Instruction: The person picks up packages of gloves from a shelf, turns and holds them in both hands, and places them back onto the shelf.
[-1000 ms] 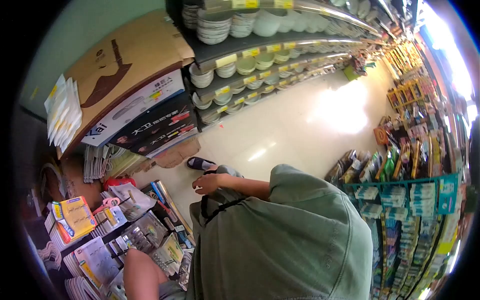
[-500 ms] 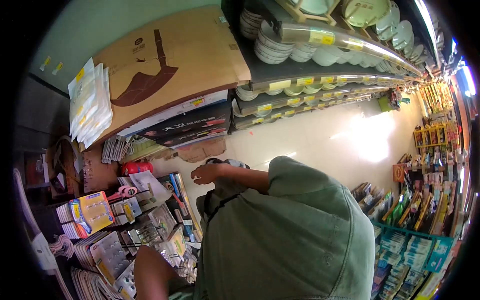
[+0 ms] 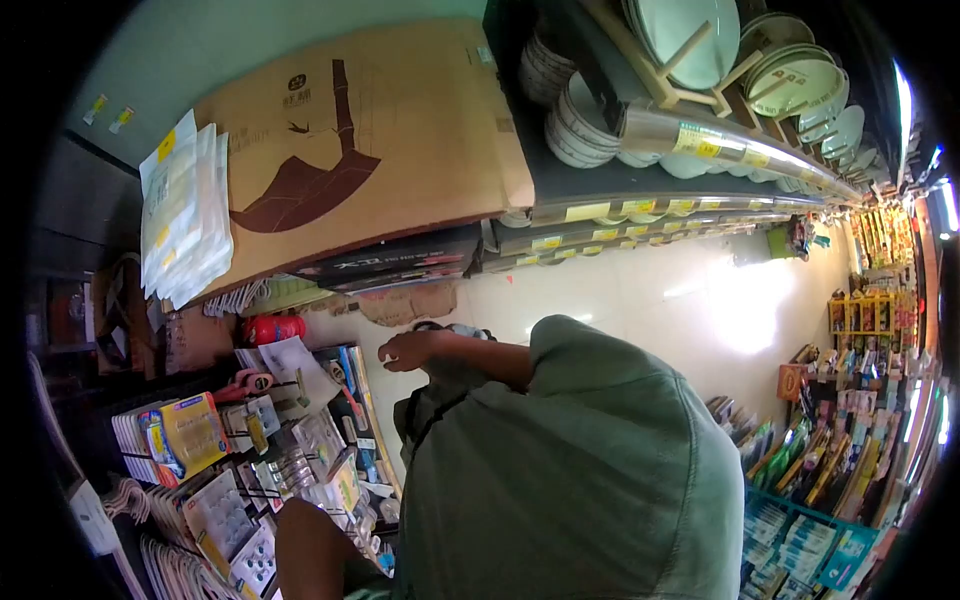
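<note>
My right hand (image 3: 405, 351) hangs over the pale floor at the end of a bare forearm reaching left from a green sleeve. Its fingers are loosely bent, with a gap by the thumb, and nothing shows in them. Beneath it is a dark and light shape (image 3: 460, 329), perhaps a shoe. Nearest to the hand is a rack of hanging goods (image 3: 310, 440). At the bottom, a bare bent part of my left arm (image 3: 312, 545) shows before this rack; my left hand is out of the picture. My green shirt (image 3: 570, 470) fills the lower middle.
A large cardboard box (image 3: 430, 130) with a brown print stands upper left, white packets (image 3: 185, 215) at its side. Shelves of bowls (image 3: 580, 125) and plates (image 3: 690, 40) run along the top right. A red container (image 3: 274, 329) sits low at left. Packaged goods (image 3: 800, 540) line the right.
The view has shifted, so the box and the bowl shelves look larger and closer. My right hand stays almost in place, its fingers slightly more curled.
</note>
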